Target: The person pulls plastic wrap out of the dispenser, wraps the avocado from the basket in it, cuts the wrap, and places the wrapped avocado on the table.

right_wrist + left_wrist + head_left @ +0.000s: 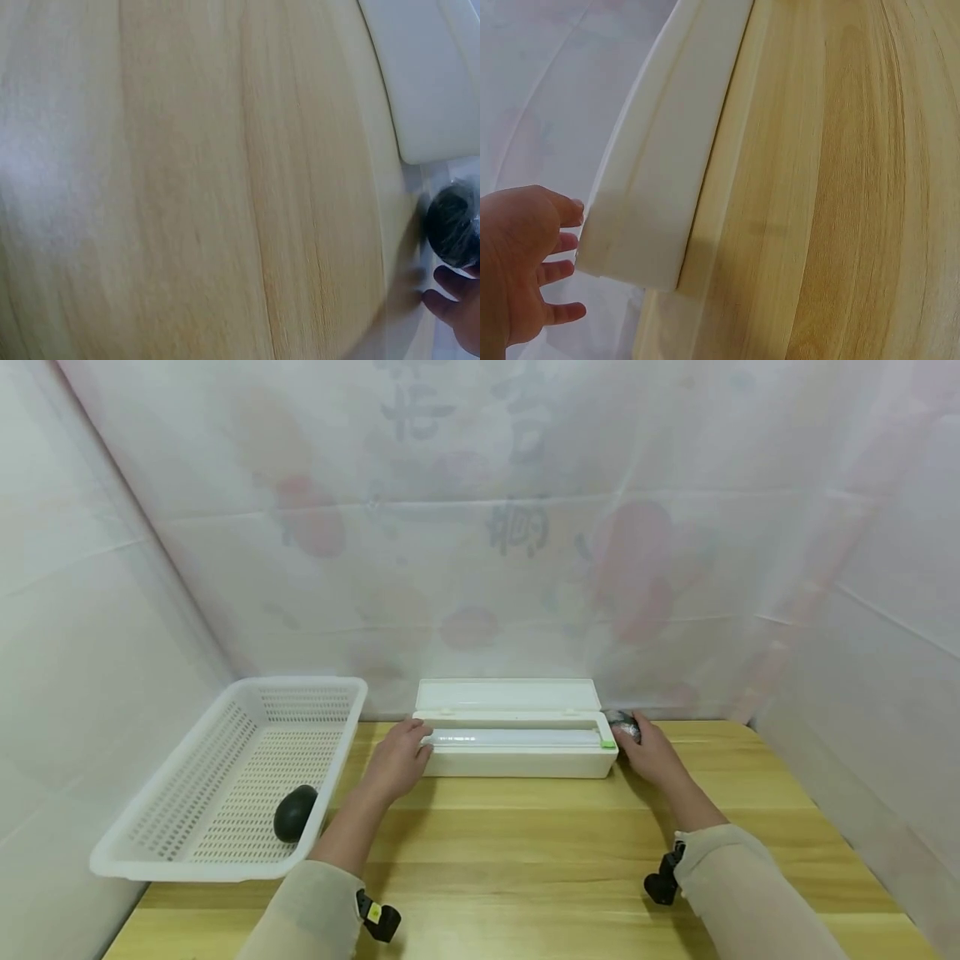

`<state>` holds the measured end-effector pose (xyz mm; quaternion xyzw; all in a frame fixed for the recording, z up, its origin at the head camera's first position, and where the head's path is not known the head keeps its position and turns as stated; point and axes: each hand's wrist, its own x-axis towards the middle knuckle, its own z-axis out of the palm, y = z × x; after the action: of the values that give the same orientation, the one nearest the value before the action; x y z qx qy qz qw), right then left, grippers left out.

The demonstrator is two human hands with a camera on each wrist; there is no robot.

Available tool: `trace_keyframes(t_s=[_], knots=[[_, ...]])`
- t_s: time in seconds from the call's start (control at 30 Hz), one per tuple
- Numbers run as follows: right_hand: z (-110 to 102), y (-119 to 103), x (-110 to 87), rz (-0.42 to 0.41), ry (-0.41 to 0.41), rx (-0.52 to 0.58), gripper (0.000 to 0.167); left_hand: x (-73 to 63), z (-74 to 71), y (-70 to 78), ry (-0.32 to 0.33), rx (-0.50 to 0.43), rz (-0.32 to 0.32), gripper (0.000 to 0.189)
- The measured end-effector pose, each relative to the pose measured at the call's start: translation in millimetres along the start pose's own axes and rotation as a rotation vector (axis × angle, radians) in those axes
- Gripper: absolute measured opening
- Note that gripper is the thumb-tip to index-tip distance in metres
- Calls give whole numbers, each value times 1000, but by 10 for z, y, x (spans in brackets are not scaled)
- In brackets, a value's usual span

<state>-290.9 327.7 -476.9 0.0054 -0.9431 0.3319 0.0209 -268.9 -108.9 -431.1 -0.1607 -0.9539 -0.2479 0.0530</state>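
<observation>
A white cling film dispenser (517, 763) stands at the back of the table with its lid (508, 695) raised. The film roll (510, 737) shows inside, and a green tab (607, 744) marks its right front corner. My left hand (397, 760) rests on the dispenser's left end, its fingertips (571, 241) at the end wall with gaps between them. Beyond the right end, my right hand (651, 753) holds a dark round fruit (453, 225) wrapped in crinkled clear film. My fingers partly hide this fruit in the head view.
To the left is a white slotted plastic basket (351, 735), with a smooth dark green oval fruit (295, 814) inside near its right wall. Printed pale curtains (480, 568) enclose the back and sides of the wooden table (517, 852).
</observation>
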Motion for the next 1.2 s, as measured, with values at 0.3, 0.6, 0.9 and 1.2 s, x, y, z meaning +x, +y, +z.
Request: trace_keyframes(t_s=[0.3, 0.6, 0.9, 1.2], knots=[[-46, 29, -27, -24, 29, -1, 79, 30, 18, -66, 70, -52, -15, 16], [-44, 82, -20, -54, 70, 8, 76, 46, 35, -97, 123, -30, -3, 13], [-75, 148, -3, -59, 119, 0, 72, 62, 49, -82, 156, -17, -7, 13], [-6, 136, -58, 15, 119, -13, 80, 10, 57, -61, 148, -15, -28, 13]])
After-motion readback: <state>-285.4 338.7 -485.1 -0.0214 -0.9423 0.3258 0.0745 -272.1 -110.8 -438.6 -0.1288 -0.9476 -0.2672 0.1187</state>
